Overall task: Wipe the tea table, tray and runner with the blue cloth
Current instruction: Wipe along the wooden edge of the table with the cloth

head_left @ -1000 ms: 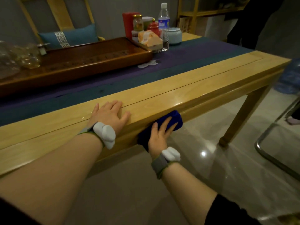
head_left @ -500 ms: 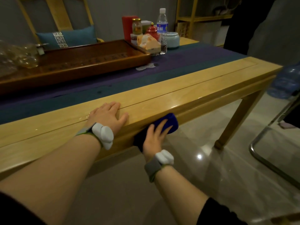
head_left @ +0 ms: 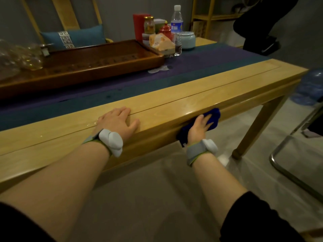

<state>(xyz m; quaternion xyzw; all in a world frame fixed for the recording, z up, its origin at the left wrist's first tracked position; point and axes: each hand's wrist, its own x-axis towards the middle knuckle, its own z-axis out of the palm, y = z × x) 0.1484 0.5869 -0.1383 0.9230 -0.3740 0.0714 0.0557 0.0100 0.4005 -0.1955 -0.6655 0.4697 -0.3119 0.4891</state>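
Note:
My right hand (head_left: 199, 125) presses the blue cloth (head_left: 212, 117) flat against the front side edge of the light wooden tea table (head_left: 218, 88), with its fingers spread straight. Flat on the tabletop near the front edge lies my left hand (head_left: 117, 122), palm down. A purple and teal runner (head_left: 201, 67) stretches along the middle of the table. On the runner to the left sits a dark brown wooden tray (head_left: 97, 64).
At the table's far end stand a water bottle (head_left: 176, 30), jars, a red box (head_left: 139, 26), a pale lidded pot (head_left: 187, 40) and a wrapped packet. Glassware (head_left: 19, 57) sits at the tray's left. A chair with a blue cushion (head_left: 73, 38), a metal chair frame (head_left: 286, 154) and a person in black (head_left: 262, 27) are nearby.
My right hand has slid the blue cloth to the right along the table's front edge. My left hand has stayed flat on the tabletop.

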